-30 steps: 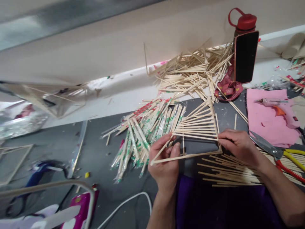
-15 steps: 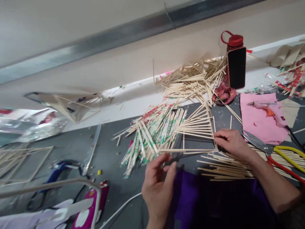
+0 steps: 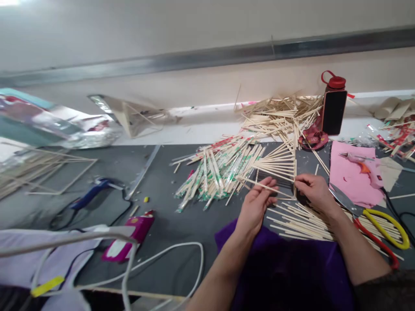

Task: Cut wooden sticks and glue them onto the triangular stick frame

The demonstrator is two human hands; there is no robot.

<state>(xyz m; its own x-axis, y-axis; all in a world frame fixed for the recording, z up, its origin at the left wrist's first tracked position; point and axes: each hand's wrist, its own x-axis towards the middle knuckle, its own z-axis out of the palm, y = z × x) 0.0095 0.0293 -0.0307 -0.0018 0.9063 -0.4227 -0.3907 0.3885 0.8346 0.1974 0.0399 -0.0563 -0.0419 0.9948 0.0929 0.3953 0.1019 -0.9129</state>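
A flat fan of thin wooden sticks joined at one side is held over the grey table. My right hand pinches its right edge. My left hand grips one long stick at the fan's lower left edge. Loose bare sticks lie just under and to the right of my hands. A heap of wrapped chopsticks lies to the left of the fan.
A big pile of bare sticks sits at the back by a red bottle. Right: pink paper, a glue gun, yellow-and-red shears. Left: a blue tool, a pink device, white cables, stick frames.
The view swung up and left. My left hand let go of the frame's corner, dropped towards me, then came back up and took one long stick at the fan's lower edge. My right hand kept its grip.
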